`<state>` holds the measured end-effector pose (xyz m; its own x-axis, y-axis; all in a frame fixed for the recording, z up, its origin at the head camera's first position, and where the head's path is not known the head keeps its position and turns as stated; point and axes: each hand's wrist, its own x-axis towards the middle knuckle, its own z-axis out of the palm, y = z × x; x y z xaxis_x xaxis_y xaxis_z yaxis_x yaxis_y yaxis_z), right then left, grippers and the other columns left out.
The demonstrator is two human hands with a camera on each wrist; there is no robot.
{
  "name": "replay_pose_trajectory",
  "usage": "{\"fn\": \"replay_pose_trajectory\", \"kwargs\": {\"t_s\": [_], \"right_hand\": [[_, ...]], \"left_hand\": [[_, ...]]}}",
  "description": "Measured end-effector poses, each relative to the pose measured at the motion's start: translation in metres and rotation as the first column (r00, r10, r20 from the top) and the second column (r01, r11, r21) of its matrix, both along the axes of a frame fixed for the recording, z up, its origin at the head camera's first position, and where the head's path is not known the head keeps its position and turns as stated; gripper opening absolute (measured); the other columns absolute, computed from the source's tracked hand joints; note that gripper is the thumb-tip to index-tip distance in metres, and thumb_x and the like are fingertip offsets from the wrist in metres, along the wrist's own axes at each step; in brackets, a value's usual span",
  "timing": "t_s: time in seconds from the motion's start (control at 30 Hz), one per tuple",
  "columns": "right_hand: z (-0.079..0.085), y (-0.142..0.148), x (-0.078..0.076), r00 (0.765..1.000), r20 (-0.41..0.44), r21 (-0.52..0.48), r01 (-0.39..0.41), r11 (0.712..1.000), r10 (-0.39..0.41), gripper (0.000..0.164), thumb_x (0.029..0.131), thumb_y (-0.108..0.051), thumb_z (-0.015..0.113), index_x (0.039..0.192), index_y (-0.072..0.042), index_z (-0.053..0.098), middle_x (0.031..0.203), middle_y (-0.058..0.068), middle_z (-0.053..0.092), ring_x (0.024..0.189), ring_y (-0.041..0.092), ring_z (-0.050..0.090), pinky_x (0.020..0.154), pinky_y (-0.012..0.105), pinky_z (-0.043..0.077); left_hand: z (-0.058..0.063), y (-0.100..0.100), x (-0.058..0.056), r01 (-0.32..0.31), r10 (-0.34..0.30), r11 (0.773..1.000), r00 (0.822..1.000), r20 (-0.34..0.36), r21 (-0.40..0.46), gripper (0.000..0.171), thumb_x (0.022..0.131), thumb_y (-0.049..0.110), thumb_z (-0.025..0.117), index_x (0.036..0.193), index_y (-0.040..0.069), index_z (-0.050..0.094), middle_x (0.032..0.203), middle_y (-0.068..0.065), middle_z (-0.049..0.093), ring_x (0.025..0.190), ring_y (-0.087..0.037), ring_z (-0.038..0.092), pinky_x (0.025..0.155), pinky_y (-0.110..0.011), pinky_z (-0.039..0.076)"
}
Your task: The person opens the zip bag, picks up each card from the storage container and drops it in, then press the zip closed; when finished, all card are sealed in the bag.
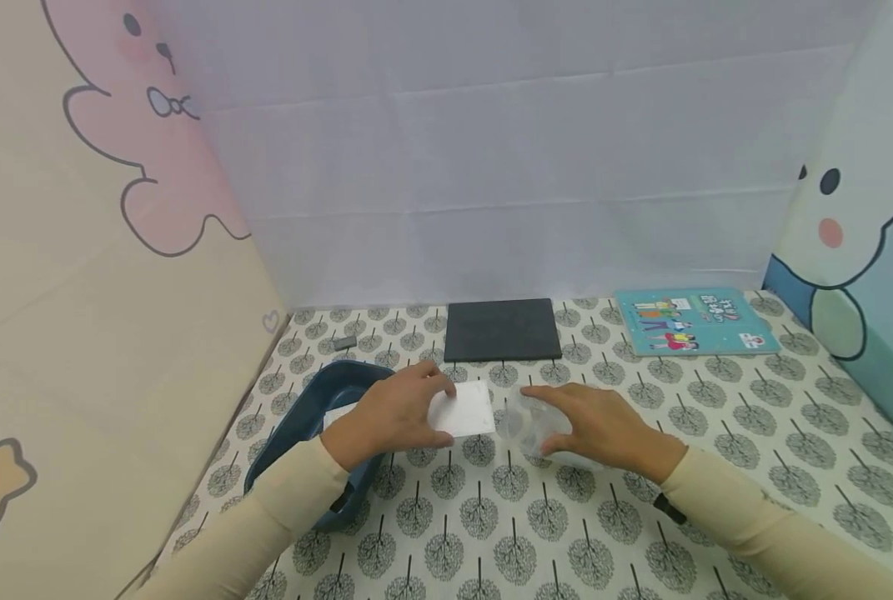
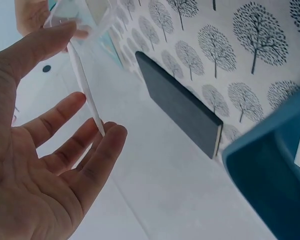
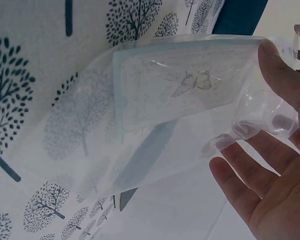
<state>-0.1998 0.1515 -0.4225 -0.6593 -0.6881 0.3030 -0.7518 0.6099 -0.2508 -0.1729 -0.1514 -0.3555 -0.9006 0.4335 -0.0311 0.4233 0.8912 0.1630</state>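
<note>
Left hand [image 1: 393,414] pinches a thin white rectangular card [image 1: 474,410] beside a clear plastic bag [image 1: 527,423] gripped by the right hand [image 1: 602,423] over the tree-patterned desk [image 1: 491,533], its beige sleeve [image 1: 284,500] partly hiding a dark-blue plastic bin [image 1: 290,433], a black rectangular notebook [image 1: 502,331] beyond.

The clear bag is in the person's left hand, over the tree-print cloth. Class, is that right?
Not quite: the hand is wrong. The head view shows the clear bag in the person's right hand, over the tree-print cloth.
</note>
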Motion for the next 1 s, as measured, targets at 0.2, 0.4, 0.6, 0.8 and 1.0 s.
{"fn": "replay_pose_trajectory", "kwargs": {"t_s": [0.2, 0.4, 0.6, 0.8, 1.0], "right_hand": [[0.001, 0.0, 0.001, 1.0, 0.007, 0.012, 0.015, 1.0, -0.015, 0.082, 0.073, -0.05, 0.084, 0.144, -0.019, 0.056, 0.114, 0.009, 0.071, 0.081, 0.016, 0.065, 0.057, 0.028, 0.049], [0.001, -0.002, 0.001, 0.999, 0.022, 0.011, 0.026, 1.0, -0.026, 0.082, 0.073, -0.049, 0.085, 0.144, -0.021, 0.056, 0.112, 0.009, 0.071, 0.08, 0.015, 0.064, 0.056, 0.027, 0.048], [0.003, -0.004, 0.002, 0.999, 0.02, 0.014, 0.028, 1.0, -0.028, 0.082, 0.071, -0.048, 0.086, 0.143, -0.02, 0.057, 0.111, 0.009, 0.071, 0.081, 0.016, 0.065, 0.056, 0.028, 0.049], [0.004, -0.006, 0.004, 0.999, 0.028, 0.006, 0.022, 1.0, -0.022, 0.083, 0.071, -0.049, 0.086, 0.143, -0.02, 0.056, 0.111, 0.009, 0.071, 0.083, 0.018, 0.066, 0.06, 0.03, 0.051], [0.003, -0.008, 0.004, 1.0, 0.016, -0.003, 0.0, 1.0, 0.0, 0.083, 0.071, -0.049, 0.086, 0.142, -0.019, 0.056, 0.113, 0.011, 0.071, 0.088, 0.022, 0.069, 0.066, 0.035, 0.055]], "left_hand": [[-0.006, 0.016, 0.004, 0.027, -0.027, 1.0, 0.999, -0.038, 0.0, 0.056, 0.073, 0.046, 0.086, 0.12, 0.021, 0.07, 0.121, 0.0, 0.058, 0.1, -0.018, 0.06, 0.073, -0.037, 0.054], [-0.008, 0.027, 0.006, 0.065, -0.066, 0.998, 0.996, -0.058, -0.017, 0.056, 0.072, 0.046, 0.087, 0.118, 0.018, 0.071, 0.12, -0.001, 0.058, 0.097, -0.016, 0.06, 0.075, -0.032, 0.053], [-0.009, 0.033, 0.006, 0.087, -0.09, 0.996, 0.992, -0.094, -0.034, 0.056, 0.072, 0.045, 0.088, 0.118, 0.018, 0.072, 0.114, 0.0, 0.058, 0.091, -0.013, 0.058, 0.066, -0.029, 0.052], [-0.013, 0.038, 0.005, 0.077, -0.08, 0.996, 0.994, -0.071, -0.032, 0.055, 0.07, 0.044, 0.089, 0.116, 0.018, 0.073, 0.111, 0.001, 0.059, 0.088, -0.011, 0.057, 0.063, -0.029, 0.052], [-0.017, 0.043, 0.003, 0.101, -0.102, 0.994, 0.993, -0.062, -0.033, 0.04, 0.069, 0.044, 0.089, 0.09, 0.016, 0.07, 0.095, 0.005, 0.06, 0.076, -0.009, 0.053, 0.06, -0.024, 0.048]]}}
